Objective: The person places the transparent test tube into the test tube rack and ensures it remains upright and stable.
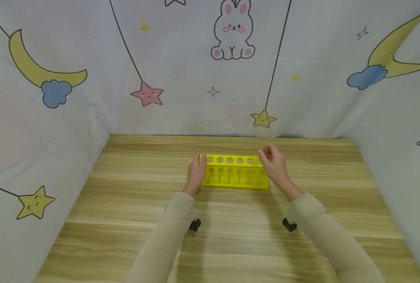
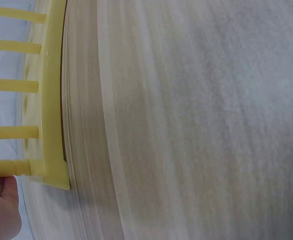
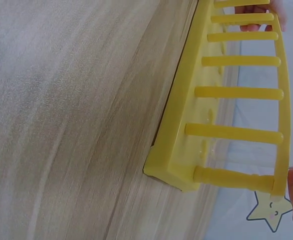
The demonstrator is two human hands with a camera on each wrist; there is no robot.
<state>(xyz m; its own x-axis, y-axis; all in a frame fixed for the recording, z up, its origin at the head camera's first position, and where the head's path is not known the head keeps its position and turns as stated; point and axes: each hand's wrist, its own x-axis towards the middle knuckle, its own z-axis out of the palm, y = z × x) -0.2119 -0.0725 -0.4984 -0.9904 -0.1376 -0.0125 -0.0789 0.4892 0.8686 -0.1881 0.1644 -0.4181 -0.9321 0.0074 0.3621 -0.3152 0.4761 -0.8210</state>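
Observation:
A yellow test tube rack (image 1: pixel 234 179) stands on the wooden table, with a row of round holes along its top and upright pegs at its back or front side. My left hand (image 1: pixel 196 171) grips the rack's left end, fingers round the end post, as the left wrist view also shows. At the opposite end my right hand (image 1: pixel 276 163) pinches a clear test tube (image 1: pixel 268 137), whose upper part rises faintly above the fingers. In the right wrist view the see-through tube (image 3: pixel 244 159) runs down inside the rack's rightmost end; its bottom is hard to make out.
A wood-grain table (image 1: pixel 238 243) lies under the rack. White cloth (image 1: pixel 181 67) printed with stars, moons and a rabbit hangs behind it and at both sides. Black wrist devices (image 1: pixel 195 225) show beneath both sleeves.

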